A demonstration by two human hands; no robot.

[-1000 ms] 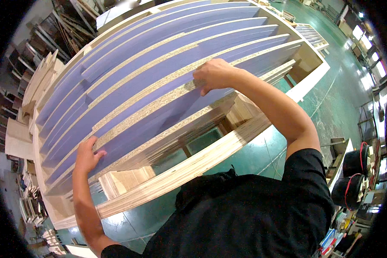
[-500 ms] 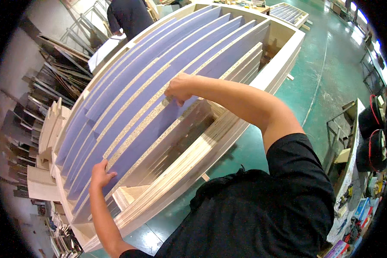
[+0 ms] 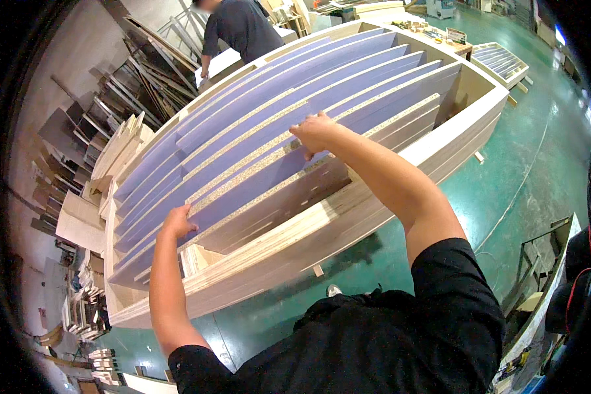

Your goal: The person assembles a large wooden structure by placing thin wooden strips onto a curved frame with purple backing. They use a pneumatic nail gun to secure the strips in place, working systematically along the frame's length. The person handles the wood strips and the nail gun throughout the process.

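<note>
My left hand point(image 3: 176, 221) pinches the left end of a long particle-board slat point(image 3: 246, 195) with pale purple faces, its thumb on the near side. Farther right along the same slat, my right hand point(image 3: 315, 133) has its fingers bent over the top edge and its thumb below. The slat stands on edge inside a large wooden frame point(image 3: 469, 118) with a bowed outline. Several similar purple slats point(image 3: 262, 105) stand in rows beyond it. The slats' lower edges are hidden.
Layered wood strips point(image 3: 269, 244) form the frame's near side. A person in dark clothes point(image 3: 246, 29) stands at the far side. Wood offcuts point(image 3: 121, 151) lean at the left. A smaller slatted frame point(image 3: 499, 62) lies at the far right, above the green floor point(image 3: 499, 171).
The view has shifted, so the frame sits lower and farther right, showing more of its far end. Both hands stay at about the same places on the slat.
</note>
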